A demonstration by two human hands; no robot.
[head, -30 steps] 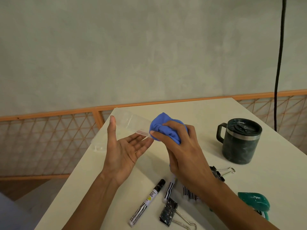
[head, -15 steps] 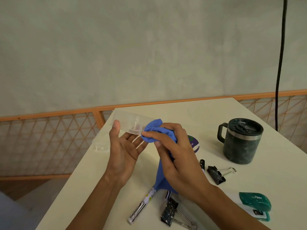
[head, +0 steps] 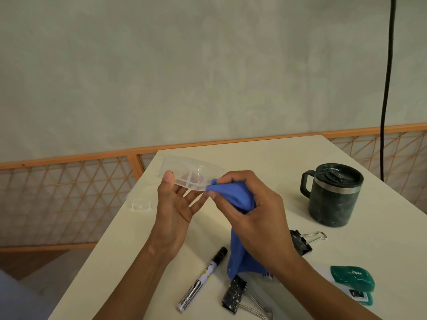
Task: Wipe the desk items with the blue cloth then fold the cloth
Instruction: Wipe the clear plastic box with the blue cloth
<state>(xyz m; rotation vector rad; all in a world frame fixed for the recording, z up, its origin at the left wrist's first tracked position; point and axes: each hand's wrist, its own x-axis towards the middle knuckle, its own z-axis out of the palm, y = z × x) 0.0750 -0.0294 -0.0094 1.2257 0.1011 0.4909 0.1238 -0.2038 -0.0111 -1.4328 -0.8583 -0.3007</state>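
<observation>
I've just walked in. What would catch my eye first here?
Mid-picture, above the pale desk, the right hand grips a bunched blue cloth against the end of a clear plastic case that the left hand holds. Farther right on the desk stands a dark lidded mug.

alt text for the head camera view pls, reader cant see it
A person's left hand holds a small clear plastic case above a white desk while the right hand presses a bunched blue cloth against its end. On the desk lie a dark lidded mug, a marker, two binder clips and a green object.
</observation>
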